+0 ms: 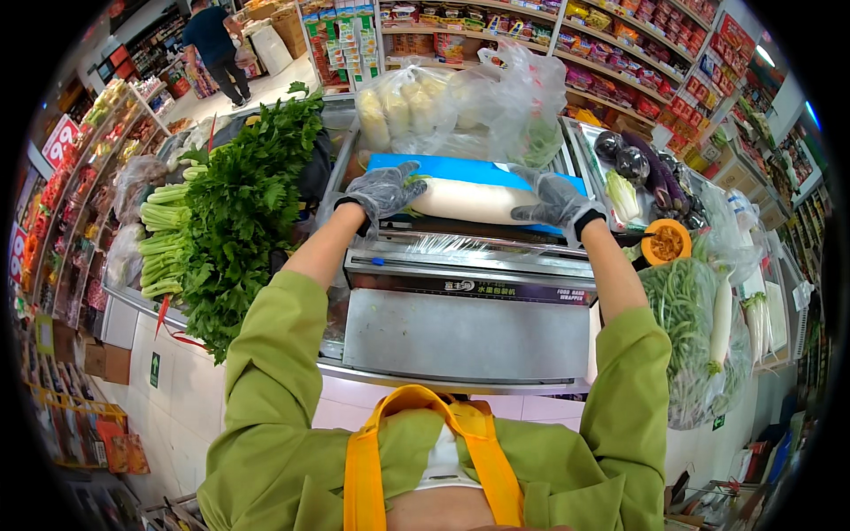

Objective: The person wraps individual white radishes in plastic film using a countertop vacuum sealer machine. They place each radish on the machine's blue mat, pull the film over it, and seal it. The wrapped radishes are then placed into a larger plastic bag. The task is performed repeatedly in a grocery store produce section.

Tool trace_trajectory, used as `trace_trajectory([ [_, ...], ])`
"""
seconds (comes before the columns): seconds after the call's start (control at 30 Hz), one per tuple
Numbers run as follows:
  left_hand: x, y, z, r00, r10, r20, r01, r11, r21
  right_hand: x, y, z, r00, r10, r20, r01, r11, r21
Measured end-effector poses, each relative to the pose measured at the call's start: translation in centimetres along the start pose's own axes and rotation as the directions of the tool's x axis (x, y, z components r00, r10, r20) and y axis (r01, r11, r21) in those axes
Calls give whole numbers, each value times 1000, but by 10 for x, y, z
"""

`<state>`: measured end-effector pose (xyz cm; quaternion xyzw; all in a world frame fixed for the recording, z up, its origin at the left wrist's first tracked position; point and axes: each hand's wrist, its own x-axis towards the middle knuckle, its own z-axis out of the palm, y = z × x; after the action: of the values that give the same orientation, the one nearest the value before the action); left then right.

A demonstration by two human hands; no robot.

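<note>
A long white daikon radish (474, 202) lies crosswise in front of me on a blue board (496, 170). My left hand (379, 192), in a clear plastic glove over a dark grey one, grips its green-stemmed left end. Gloved the same way, my right hand (560, 202) holds the right end, fingers along its side. Just below the radish is a film wrapping machine (469, 288) with clear film stretched near its top edge. A bare metal plate (465, 332) forms its near part.
Leafy celery (239, 203) is heaped on the left. Behind the board lie bagged pale vegetables (412, 102). To the right are eggplants (651, 168), a cut pumpkin (666, 242) and bagged green beans (677, 310). A person (212, 49) stands in the far-left aisle; snack shelves (531, 35) line the back.
</note>
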<state>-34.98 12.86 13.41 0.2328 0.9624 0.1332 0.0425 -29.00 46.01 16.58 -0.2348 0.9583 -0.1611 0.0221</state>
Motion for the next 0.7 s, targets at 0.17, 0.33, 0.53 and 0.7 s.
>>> trace_trajectory([
  [0.17,12,11,-1,984,160,-81,-164,985,-45,3,-3,15,982,-32,-184,-2,984,-180],
  [0.33,25,-10,18,965,247,-85,-241,968,72,68,-81,73,986,-41,-164,-1,969,-247],
  [0.53,5,-2,10,973,197,-119,-206,976,-71,-50,5,32,881,174,-440,-306,919,-249],
  [0.7,1,-8,16,971,191,-141,-205,975,-91,-122,-5,55,724,423,-545,-528,848,-45],
])
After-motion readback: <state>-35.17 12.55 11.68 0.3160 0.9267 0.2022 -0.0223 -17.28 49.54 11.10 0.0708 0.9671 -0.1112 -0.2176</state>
